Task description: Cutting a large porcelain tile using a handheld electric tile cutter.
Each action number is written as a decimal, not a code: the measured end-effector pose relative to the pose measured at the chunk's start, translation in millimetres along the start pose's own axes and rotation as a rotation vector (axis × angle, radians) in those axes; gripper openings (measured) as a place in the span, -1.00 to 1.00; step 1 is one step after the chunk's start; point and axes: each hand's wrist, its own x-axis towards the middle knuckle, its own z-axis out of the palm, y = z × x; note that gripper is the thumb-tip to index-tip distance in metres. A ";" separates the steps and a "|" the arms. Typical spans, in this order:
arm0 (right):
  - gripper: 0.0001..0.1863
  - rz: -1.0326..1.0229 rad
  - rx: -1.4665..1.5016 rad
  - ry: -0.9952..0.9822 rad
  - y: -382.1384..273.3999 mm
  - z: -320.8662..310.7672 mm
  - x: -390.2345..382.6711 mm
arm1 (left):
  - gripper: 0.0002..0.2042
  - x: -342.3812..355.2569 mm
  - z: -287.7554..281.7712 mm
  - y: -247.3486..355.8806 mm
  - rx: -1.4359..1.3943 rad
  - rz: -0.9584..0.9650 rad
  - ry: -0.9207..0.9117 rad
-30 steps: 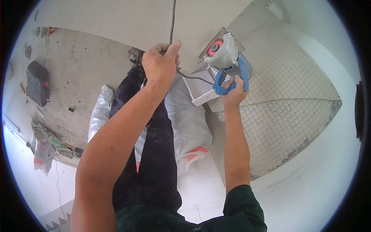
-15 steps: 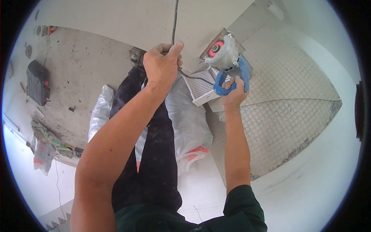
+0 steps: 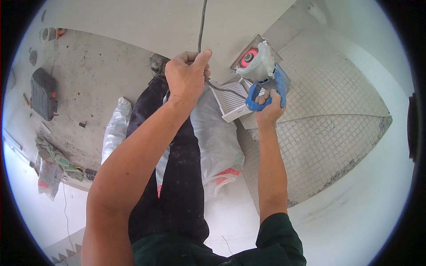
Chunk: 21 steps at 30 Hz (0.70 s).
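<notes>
My right hand (image 3: 269, 107) is wrapped round the blue rear handle of a circular saw (image 3: 262, 66) with a grey blade guard, a pink-red disc centre and a flat metal base plate. The saw is held tilted, above a pale tiled surface. A dark power cord (image 3: 202, 27) runs down from the top of the view. My left hand (image 3: 186, 73) closes round this cord, thumb on top, and from there the cord curves to the saw's handle. Just left of the handle, a white ribbed grille-like piece (image 3: 230, 98) is partly hidden by the cord.
Silvery plastic sacks (image 3: 217, 137) lie around my legs. A large smooth pale panel (image 3: 133, 17) spans the top. On the right, a tile slab (image 3: 337, 146) shows its gridded back. A dark case (image 3: 43, 94) and scraps with a plastic bag (image 3: 49, 173) are on the dusty floor at left.
The saw has tipped very slightly, its guard and base plate shifting a little down and right. Both hands keep their hold, almost still.
</notes>
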 end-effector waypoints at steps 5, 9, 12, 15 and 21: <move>-0.91 -0.002 -0.014 -0.016 1.0 1.2 -1.0 | -0.70 2.0 -3.1 -4.1 -0.002 -0.011 -0.012; -0.93 -0.009 0.002 0.004 0.5 3.7 -4.2 | -0.69 1.2 -3.1 -4.2 0.020 -0.010 -0.023; -0.93 -0.001 0.038 0.022 1.3 6.8 -4.7 | -0.70 1.9 -3.4 -3.8 -0.020 0.017 -0.003; -0.92 -0.004 0.035 0.024 2.6 4.8 -4.0 | -0.70 -0.3 -1.9 -0.8 -0.007 0.015 -0.001; -0.92 0.011 0.049 0.025 1.0 8.0 -8.5 | -0.71 -1.1 -2.2 -0.7 -0.010 0.008 0.010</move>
